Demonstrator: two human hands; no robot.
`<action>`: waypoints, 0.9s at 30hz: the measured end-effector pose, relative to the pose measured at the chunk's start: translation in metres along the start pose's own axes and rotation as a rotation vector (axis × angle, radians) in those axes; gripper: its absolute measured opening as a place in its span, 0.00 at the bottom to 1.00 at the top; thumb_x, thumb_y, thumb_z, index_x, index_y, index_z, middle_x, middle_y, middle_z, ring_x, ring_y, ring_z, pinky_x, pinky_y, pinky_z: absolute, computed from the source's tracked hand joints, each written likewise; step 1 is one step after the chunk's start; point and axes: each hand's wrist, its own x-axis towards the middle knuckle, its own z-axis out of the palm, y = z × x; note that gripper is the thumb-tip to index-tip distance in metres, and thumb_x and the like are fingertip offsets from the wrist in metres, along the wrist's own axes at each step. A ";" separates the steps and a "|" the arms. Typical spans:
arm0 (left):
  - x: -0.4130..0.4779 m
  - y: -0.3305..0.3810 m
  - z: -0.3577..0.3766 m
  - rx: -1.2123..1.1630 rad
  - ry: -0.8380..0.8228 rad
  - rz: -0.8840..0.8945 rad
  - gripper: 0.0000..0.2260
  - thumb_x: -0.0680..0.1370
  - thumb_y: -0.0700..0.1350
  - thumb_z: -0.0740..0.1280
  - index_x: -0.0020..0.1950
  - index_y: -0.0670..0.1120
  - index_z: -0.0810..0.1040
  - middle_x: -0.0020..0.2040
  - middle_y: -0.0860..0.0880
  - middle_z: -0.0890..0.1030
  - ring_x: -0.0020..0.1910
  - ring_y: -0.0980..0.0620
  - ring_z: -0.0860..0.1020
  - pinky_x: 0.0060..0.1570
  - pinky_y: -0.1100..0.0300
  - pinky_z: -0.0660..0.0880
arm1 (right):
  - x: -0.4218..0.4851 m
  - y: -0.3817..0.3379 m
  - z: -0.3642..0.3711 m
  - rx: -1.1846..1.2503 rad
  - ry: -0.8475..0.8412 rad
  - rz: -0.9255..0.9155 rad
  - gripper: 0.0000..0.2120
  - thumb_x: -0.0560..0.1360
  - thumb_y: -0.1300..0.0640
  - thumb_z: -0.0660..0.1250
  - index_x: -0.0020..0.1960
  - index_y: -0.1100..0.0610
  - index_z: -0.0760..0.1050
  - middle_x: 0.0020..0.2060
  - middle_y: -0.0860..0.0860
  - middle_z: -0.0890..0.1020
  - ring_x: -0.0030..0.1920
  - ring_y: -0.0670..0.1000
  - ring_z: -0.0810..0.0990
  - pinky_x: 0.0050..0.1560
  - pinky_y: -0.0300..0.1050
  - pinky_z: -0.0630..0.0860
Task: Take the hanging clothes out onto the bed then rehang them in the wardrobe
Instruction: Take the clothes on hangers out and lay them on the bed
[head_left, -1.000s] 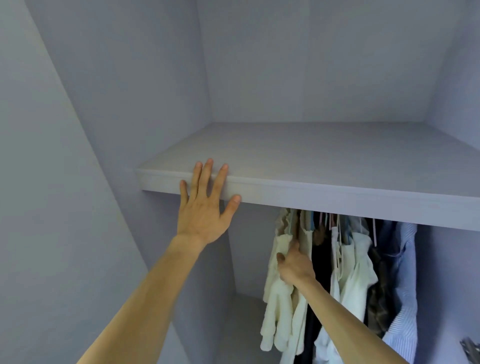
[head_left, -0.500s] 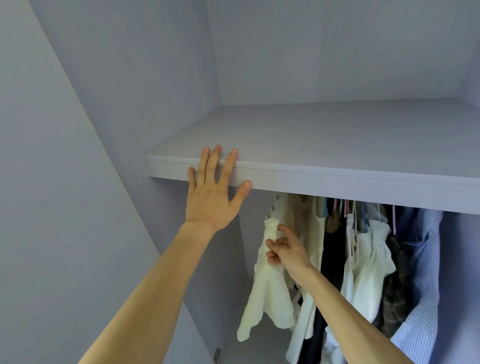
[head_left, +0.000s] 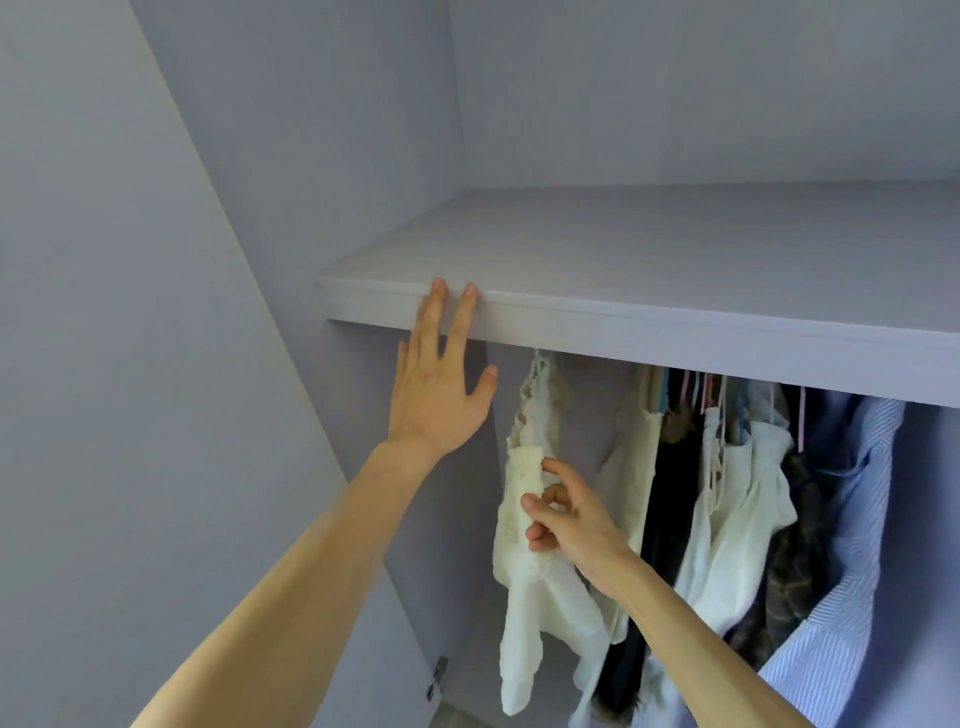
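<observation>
Found left hand raised to the shelf, fingers straight and spread, two fingertips on its front edge, thumb out to the side; grasping nothing. Found right hand lower, against the cream top: index and thumb tips touching the fabric, other fingers half curled. Cannot tell whether any fabric is actually pinched.

Noted cream top hanging under the shelf at the left end of the row, set apart from the other clothes by a gap, one sleeve dangling below the hand. Logged the others to its right, packed close together: beige top, black garment, white blouse, plaid shirt, striped blue shirt at far right. Saw pink and blue hangers just under the shelf edge. Noted a metal hinge low on the wardrobe's left wall.
</observation>
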 end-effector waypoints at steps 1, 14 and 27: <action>-0.015 -0.001 0.004 -0.095 -0.024 -0.091 0.32 0.81 0.52 0.64 0.80 0.60 0.51 0.81 0.56 0.45 0.79 0.52 0.53 0.70 0.54 0.64 | -0.007 0.005 0.005 -0.019 -0.023 0.009 0.22 0.78 0.58 0.69 0.69 0.47 0.68 0.48 0.56 0.73 0.36 0.51 0.82 0.41 0.45 0.81; -0.243 -0.057 -0.019 -0.698 -0.461 -1.113 0.05 0.79 0.45 0.67 0.54 0.47 0.81 0.54 0.47 0.82 0.51 0.51 0.80 0.46 0.55 0.83 | -0.135 0.105 0.111 -0.313 -0.470 0.109 0.16 0.77 0.56 0.69 0.60 0.41 0.70 0.41 0.50 0.79 0.36 0.49 0.82 0.42 0.51 0.83; -0.587 0.016 -0.190 -0.576 -0.234 -1.324 0.04 0.82 0.48 0.64 0.51 0.48 0.76 0.49 0.53 0.86 0.45 0.51 0.80 0.45 0.56 0.73 | -0.224 0.152 0.242 -0.791 -0.930 -0.365 0.26 0.77 0.46 0.69 0.72 0.43 0.66 0.68 0.42 0.67 0.67 0.45 0.70 0.69 0.47 0.66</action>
